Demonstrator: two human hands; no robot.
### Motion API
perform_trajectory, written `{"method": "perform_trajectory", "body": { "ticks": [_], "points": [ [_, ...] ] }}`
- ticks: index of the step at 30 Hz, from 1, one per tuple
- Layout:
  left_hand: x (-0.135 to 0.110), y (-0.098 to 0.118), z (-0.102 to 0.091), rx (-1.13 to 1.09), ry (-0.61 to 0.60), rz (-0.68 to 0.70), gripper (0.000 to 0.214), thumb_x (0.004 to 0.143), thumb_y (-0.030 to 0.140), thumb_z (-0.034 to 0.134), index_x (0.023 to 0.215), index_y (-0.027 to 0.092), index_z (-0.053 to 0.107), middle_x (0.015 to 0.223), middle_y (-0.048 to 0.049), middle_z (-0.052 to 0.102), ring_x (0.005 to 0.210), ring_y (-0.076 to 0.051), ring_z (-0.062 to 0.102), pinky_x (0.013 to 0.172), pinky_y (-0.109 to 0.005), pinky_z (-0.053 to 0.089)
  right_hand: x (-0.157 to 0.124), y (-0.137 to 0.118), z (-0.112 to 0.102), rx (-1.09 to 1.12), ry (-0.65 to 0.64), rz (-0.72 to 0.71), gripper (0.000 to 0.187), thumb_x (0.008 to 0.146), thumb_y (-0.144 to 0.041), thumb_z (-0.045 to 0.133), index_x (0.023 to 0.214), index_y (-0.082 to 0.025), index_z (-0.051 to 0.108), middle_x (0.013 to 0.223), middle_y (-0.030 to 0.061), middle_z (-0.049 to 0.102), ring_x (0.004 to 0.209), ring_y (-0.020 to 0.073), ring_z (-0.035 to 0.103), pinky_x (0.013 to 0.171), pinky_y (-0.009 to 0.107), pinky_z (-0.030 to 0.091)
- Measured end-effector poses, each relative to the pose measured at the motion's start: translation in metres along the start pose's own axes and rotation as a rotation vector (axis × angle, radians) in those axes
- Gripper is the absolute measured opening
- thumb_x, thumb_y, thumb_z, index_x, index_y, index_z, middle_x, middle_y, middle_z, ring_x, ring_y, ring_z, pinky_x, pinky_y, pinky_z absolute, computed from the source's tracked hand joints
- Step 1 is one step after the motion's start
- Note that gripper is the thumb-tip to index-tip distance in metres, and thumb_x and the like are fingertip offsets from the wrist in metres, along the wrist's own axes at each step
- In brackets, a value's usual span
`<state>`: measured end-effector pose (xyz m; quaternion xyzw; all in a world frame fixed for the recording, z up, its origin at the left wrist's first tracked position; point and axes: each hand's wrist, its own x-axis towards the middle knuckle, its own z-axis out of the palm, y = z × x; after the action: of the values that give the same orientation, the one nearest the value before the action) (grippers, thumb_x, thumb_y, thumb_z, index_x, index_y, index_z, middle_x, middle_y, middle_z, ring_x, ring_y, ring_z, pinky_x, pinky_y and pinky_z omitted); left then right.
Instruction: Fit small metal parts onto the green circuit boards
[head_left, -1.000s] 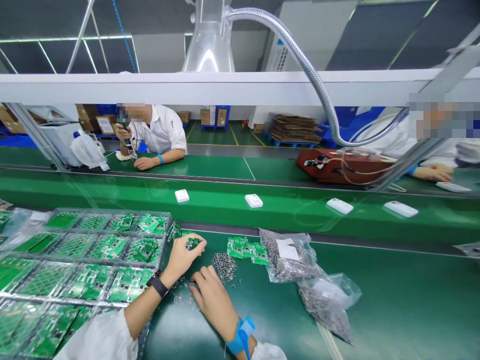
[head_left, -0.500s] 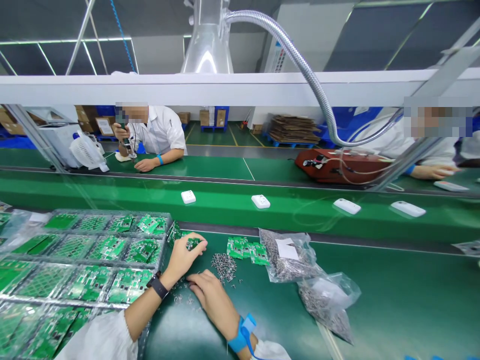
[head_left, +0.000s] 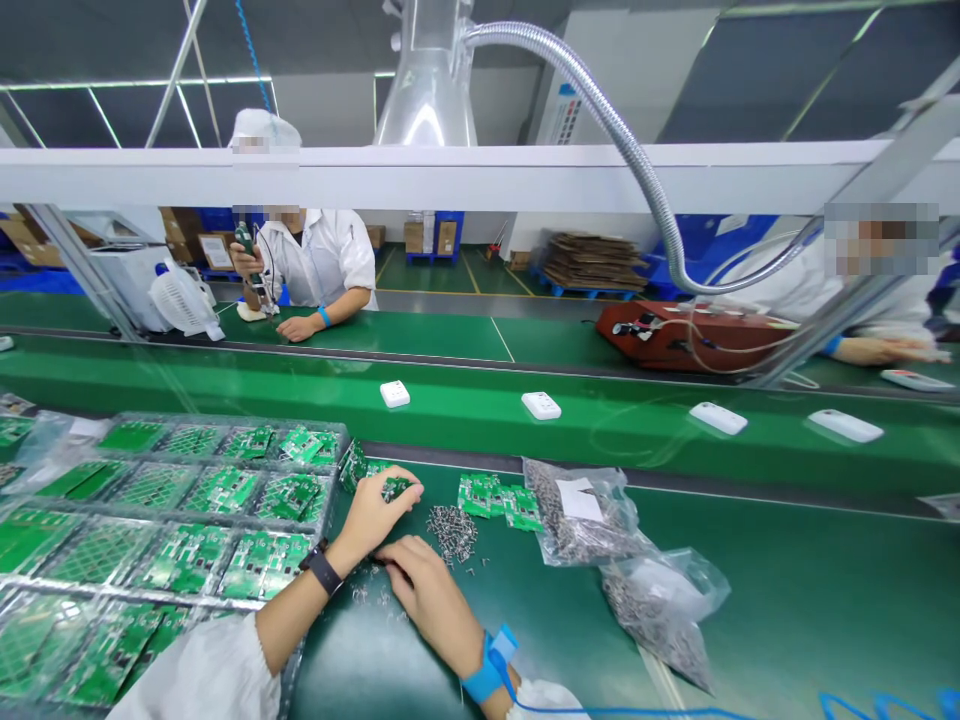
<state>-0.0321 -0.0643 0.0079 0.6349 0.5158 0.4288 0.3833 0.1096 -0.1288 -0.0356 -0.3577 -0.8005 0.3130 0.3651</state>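
My left hand [head_left: 377, 512], with a dark watch on the wrist, is closed around a small green circuit board [head_left: 394, 488], part of which shows between thumb and fingers. Just below it, my right hand [head_left: 429, 585] wears a blue wrist strap; its fingertips are pinched together low over the green table. What they hold is too small to make out. To the right of my hands lies a pile of small metal parts [head_left: 453, 535], with several more scattered beneath my fingers. Other green boards [head_left: 352, 465] stand against the tray's corner, partly behind my left hand.
A clear compartment tray [head_left: 328, 505] with green boards fills the left. More boards [head_left: 499, 500] lie beyond the pile, beside two bags of metal parts [head_left: 581, 525] [head_left: 660, 615]. White devices [head_left: 541, 405] sit on the green conveyor [head_left: 457, 400]. Two co-workers sit across.
The white devices have shifted right along the conveyor. Both my hands keep nearly the same pose. The whole view has shifted slightly, and a blue coiled cord shows at the lower right.
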Motion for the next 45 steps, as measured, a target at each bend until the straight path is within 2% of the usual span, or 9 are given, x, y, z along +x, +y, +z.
{"method": "perform_trajectory", "body": {
  "ticks": [6,12,15,21,25,29,39,42,45],
  "points": [
    [-0.001,0.003,0.0,0.016,-0.005,-0.002,0.021,0.09,0.04,0.067,0.094,0.021,0.074,0.084,-0.003,0.079,0.074,-0.021,0.075,0.077,-0.031,0.059,0.0,-0.006,-0.002,0.131,0.079,0.083,0.046,0.087,0.002,0.046,0.113,-0.025,0.072,0.101,0.0049,0.069,0.09,0.021,0.068,0.081,0.031,0.054],
    [-0.002,0.001,0.001,-0.023,-0.01,-0.021,0.02,0.09,0.038,0.067,0.095,0.02,0.072,0.082,-0.0024,0.077,0.07,-0.019,0.074,0.075,-0.03,0.058,0.004,0.007,-0.007,0.251,0.157,0.17,0.027,0.093,-0.015,0.059,0.111,-0.025,0.076,0.095,0.0047,0.078,0.085,0.0239,0.075,0.081,0.034,0.058],
    [-0.001,0.0,0.002,-0.04,-0.013,-0.016,0.021,0.089,0.038,0.068,0.098,0.02,0.072,0.087,-0.0037,0.077,0.078,-0.02,0.074,0.08,-0.032,0.058,0.006,0.014,-0.014,0.319,0.276,0.203,0.022,0.096,-0.029,0.063,0.112,-0.025,0.078,0.102,0.008,0.081,0.092,0.0277,0.078,0.086,0.039,0.061],
    [-0.001,-0.003,0.002,-0.167,-0.018,-0.011,0.027,0.085,0.038,0.073,0.103,0.018,0.071,0.098,-0.0052,0.076,0.077,-0.02,0.072,0.08,-0.034,0.058,0.01,0.019,-0.029,0.553,0.433,0.362,0.056,0.089,-0.053,0.075,0.131,-0.019,0.066,0.093,0.011,0.081,0.086,0.0297,0.078,0.079,0.04,0.062],
    [-0.003,0.0,0.001,-0.149,-0.122,0.022,0.022,0.087,0.034,0.072,0.101,0.017,0.073,0.098,-0.006,0.076,0.085,-0.021,0.072,0.088,-0.036,0.056,0.014,0.019,-0.035,0.733,0.412,0.456,0.07,0.076,-0.057,0.087,0.127,-0.02,0.059,0.083,0.0078,0.08,0.071,0.0241,0.072,0.068,0.034,0.057],
    [-0.005,0.004,0.0,-0.12,-0.187,0.085,0.02,0.087,0.03,0.072,0.102,0.018,0.074,0.106,-0.0069,0.077,0.103,-0.024,0.07,0.102,-0.037,0.05,0.015,0.017,-0.04,0.907,0.363,0.511,0.071,0.073,-0.055,0.09,0.125,-0.022,0.055,0.08,0.0047,0.078,0.064,0.0167,0.064,0.062,0.027,0.048],
    [-0.003,0.005,-0.009,-0.303,-0.368,0.013,0.031,0.08,0.033,0.082,0.105,0.017,0.073,0.102,-0.005,0.075,0.094,-0.02,0.068,0.094,-0.033,0.049,0.012,0.011,-0.04,1.171,0.253,0.617,0.067,0.065,-0.044,0.099,0.115,-0.022,0.062,0.072,-0.0008,0.069,0.062,0.0107,0.056,0.058,0.021,0.04],
    [-0.004,0.004,-0.007,-0.297,-0.35,0.025,0.029,0.08,0.032,0.082,0.101,0.016,0.072,0.098,-0.004,0.074,0.091,-0.019,0.067,0.091,-0.032,0.05,0.013,0.012,-0.035,1.215,0.27,0.629,0.066,0.062,-0.049,0.099,0.112,-0.022,0.065,0.072,-0.0013,0.066,0.063,0.0105,0.055,0.057,0.02,0.039],
    [-0.004,0.002,-0.004,-0.217,-0.256,0.062,0.028,0.079,0.032,0.082,0.1,0.018,0.069,0.101,-0.0039,0.071,0.096,-0.02,0.065,0.093,-0.033,0.049,0.014,0.016,-0.033,1.144,0.306,0.592,0.058,0.07,-0.062,0.09,0.106,-0.021,0.068,0.071,-0.0003,0.064,0.06,0.0116,0.054,0.052,0.022,0.036]
  ]
}}
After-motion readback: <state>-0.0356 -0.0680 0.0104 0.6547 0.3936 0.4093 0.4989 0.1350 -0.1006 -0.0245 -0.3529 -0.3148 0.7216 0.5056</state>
